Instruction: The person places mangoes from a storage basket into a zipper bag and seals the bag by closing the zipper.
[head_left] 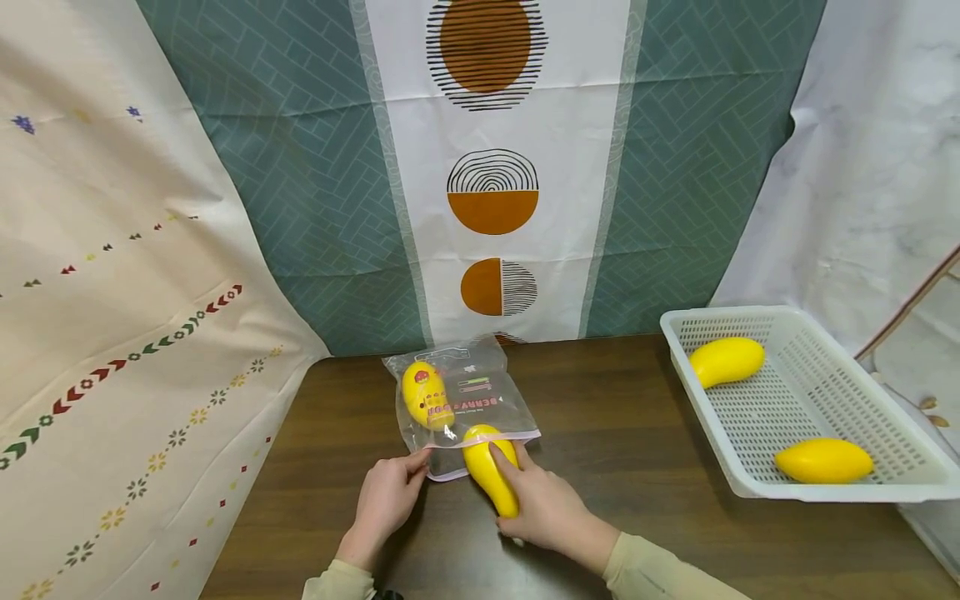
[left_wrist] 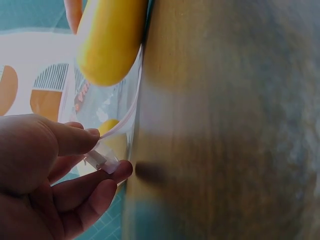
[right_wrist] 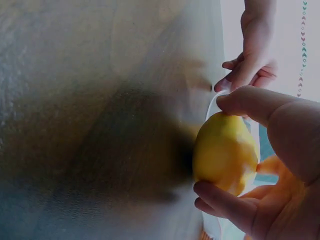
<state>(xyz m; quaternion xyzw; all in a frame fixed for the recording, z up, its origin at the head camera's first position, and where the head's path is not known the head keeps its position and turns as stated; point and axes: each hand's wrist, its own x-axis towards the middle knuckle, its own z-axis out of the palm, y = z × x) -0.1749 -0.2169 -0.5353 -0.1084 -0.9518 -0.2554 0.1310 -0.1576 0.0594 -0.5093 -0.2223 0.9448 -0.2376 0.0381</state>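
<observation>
The left hand (head_left: 386, 496) pinches the mouth of a clear bag (head_left: 491, 404) lettered "BERRY", other print too small. The right hand (head_left: 551, 504), fingers curled, grips a yellow mango (head_left: 489, 477) at that mouth; a second mango (head_left: 420, 396) lies inside.

From above, the head view faces forward and down across the desk (head_left: 615, 425), while both wrist views, close and turned sideways, skim it, sharing a yellow fruit (head_left: 487, 477) and clear bag (head_left: 476, 385).
</observation>
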